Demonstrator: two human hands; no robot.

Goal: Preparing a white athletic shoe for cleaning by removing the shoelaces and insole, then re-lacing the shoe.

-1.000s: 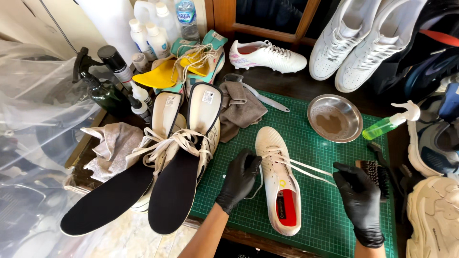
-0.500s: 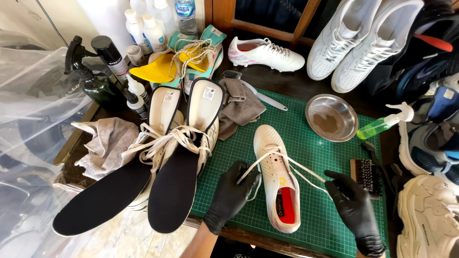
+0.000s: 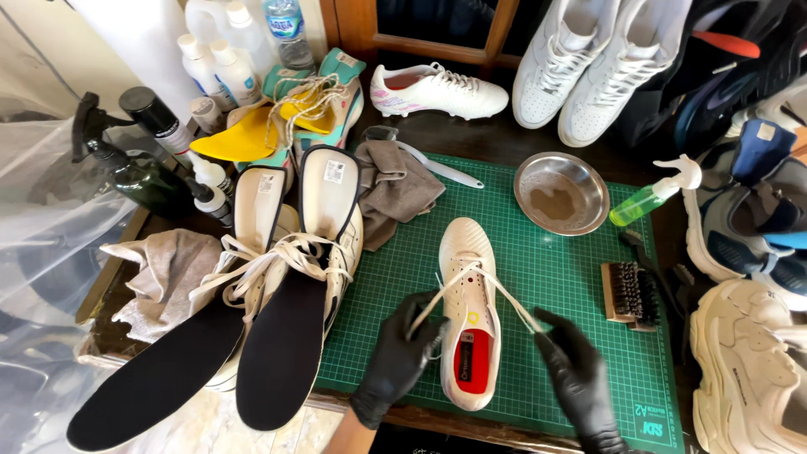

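A cream low sneaker [image 3: 469, 294] with a red insole stands toe-away on the green cutting mat [image 3: 580, 277]. Both my hands wear black gloves. My left hand [image 3: 400, 357] is beside the shoe's left flank and pinches the left lace end. To the right of the shoe's heel, my right hand [image 3: 575, 370] pinches the right lace end. Both white laces [image 3: 496, 286] run taut and diagonally from the eyelets out to my fingers.
Left of the mat lies a pair of white shoes [image 3: 294, 244] with black insoles [image 3: 282, 353] sticking out, over grey rags [image 3: 160, 269]. A steel bowl [image 3: 561, 192], a green spray bottle [image 3: 647, 197] and a brush [image 3: 630, 292] are at right. Bottles and more sneakers crowd the back and right.
Both hands have drawn apart and toward me, pulling the lace ends outward from the shoe. The view has shifted slightly.
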